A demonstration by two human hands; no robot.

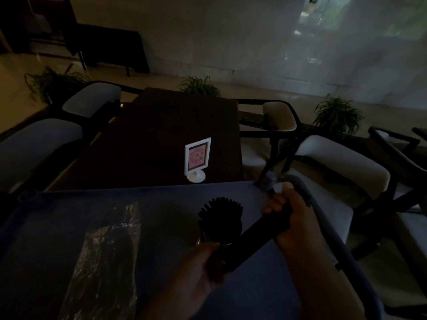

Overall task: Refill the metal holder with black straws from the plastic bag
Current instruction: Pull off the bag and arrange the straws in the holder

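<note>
The metal holder [220,229] stands on the grey cart top, packed with black straws whose tips [219,205] fan out above it. A thick bundle of black straws [258,232] lies slantwise just right of the holder. My right hand [291,215] grips the bundle's upper end. My left hand [203,266] is closed around its lower end, right below the holder's base. The clear plastic bag [108,257] lies flat on the left of the cart, with dark straws dimly showing inside it.
The scene is very dark. The cart's tubular handle [323,218] curves along the right. Beyond the cart is a dark table [161,139] with a white framed sign [197,158]. Pale-cushioned chairs [342,162] flank it, and potted plants stand by the wall.
</note>
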